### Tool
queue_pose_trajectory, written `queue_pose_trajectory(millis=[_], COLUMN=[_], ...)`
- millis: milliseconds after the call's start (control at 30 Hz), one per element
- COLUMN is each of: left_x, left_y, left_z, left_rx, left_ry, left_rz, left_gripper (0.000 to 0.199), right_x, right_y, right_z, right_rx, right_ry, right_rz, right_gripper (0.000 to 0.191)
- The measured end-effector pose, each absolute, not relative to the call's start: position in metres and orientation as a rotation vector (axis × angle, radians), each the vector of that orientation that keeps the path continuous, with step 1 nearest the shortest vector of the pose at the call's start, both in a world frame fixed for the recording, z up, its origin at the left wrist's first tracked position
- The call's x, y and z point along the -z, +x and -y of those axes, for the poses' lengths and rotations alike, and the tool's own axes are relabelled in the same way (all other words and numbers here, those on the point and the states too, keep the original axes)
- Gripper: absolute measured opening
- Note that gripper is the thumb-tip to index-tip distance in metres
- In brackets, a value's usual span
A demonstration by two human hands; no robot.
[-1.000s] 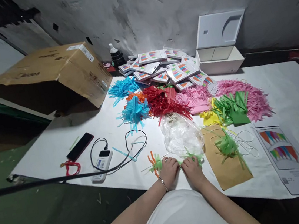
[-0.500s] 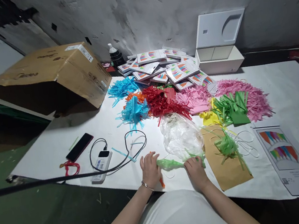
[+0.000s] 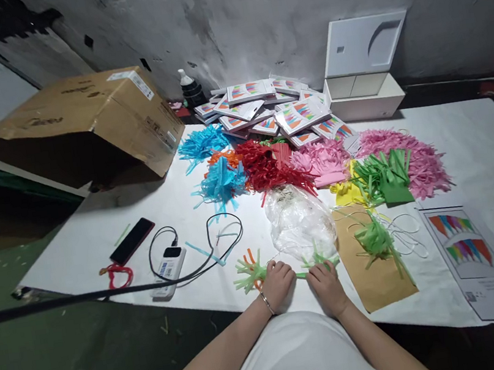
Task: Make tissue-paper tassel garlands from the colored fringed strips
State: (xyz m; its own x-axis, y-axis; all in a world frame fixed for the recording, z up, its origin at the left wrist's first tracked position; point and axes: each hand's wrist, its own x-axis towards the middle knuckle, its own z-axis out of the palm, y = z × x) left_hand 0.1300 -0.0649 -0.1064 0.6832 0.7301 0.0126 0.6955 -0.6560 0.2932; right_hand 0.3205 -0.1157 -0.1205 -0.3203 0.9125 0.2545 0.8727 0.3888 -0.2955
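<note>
A light green paper tassel (image 3: pixel 247 273) lies at the table's front edge, its fringes spread at both ends and its middle narrow. My left hand (image 3: pixel 279 284) is closed on it just right of the left fringe. On the right part, my right hand (image 3: pixel 325 284) is closed on the same green tassel, with fringe showing beyond the fingers. An orange strip (image 3: pixel 253 260) lies among the left fringe. Just behind my hands rests a crumpled clear plastic bag (image 3: pixel 302 226). Another light green tassel (image 3: pixel 373 237) lies on brown cardboard (image 3: pixel 373 283) to the right.
Blue (image 3: pixel 221 182), red (image 3: pixel 267 166), pink (image 3: pixel 414 154) and dark green (image 3: pixel 385 177) fringe bundles lie behind. Further back are packets (image 3: pixel 301 114) and a white box (image 3: pixel 365 106). At left are a carton (image 3: pixel 126 122), phone (image 3: pixel 132 241), power bank (image 3: pixel 170 272) and black cable (image 3: pixel 83 301).
My left hand has moved right along the green tassel, closer to my right hand. The left fringe, bunched before, now shows fanned out. My right hand has hardly moved.
</note>
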Motion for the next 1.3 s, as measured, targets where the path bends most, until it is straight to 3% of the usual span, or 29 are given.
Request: queue_pose_trajectory(millis=[667, 1000, 1300], left_x=[0.091, 0.09, 0.066], left_y=[0.145, 0.149, 0.153], left_z=[0.059, 0.061, 0.051], left_rx=[-0.068, -0.05, -0.164], left_ry=[2.513, 2.508, 2.034], left_rz=[-1.441, -1.178, -1.222], left_gripper=[0.016, 0.018, 0.024], right_x=[0.104, 0.108, 0.099], right_y=[0.309, 0.307, 0.309], right_z=[0.111, 0.114, 0.105], right_rx=[-0.209, -0.222, -0.185], right_ry=[-1.914, -1.671, -1.561], right_rz=[2.027, 2.195, 2.224], right_gripper=[0.011, 0.011, 0.015])
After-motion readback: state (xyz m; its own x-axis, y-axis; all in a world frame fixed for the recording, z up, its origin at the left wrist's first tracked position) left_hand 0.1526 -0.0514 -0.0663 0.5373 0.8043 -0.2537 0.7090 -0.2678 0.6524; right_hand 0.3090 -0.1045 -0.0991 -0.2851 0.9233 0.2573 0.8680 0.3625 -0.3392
